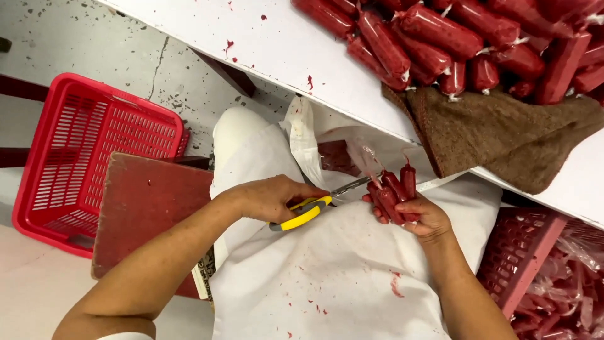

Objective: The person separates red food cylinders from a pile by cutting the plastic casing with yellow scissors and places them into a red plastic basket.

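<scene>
My left hand (272, 198) grips yellow-handled scissors (314, 206) over my lap, blades pointing right toward a small bunch of red sausages (393, 189). My right hand (423, 217) holds that bunch of about three sausages upright, clear plastic trailing from their tops. The blade tips touch or nearly touch the bunch. A white apron (327, 271) with red spots covers my lap beneath both hands.
A white table (277, 38) above carries a pile of several red sausages (453, 38) and a brown cloth (503, 135). A red plastic basket (94, 157) and a red stool (145, 208) stand at left. Another red basket (535, 264) with plastic scraps sits at right.
</scene>
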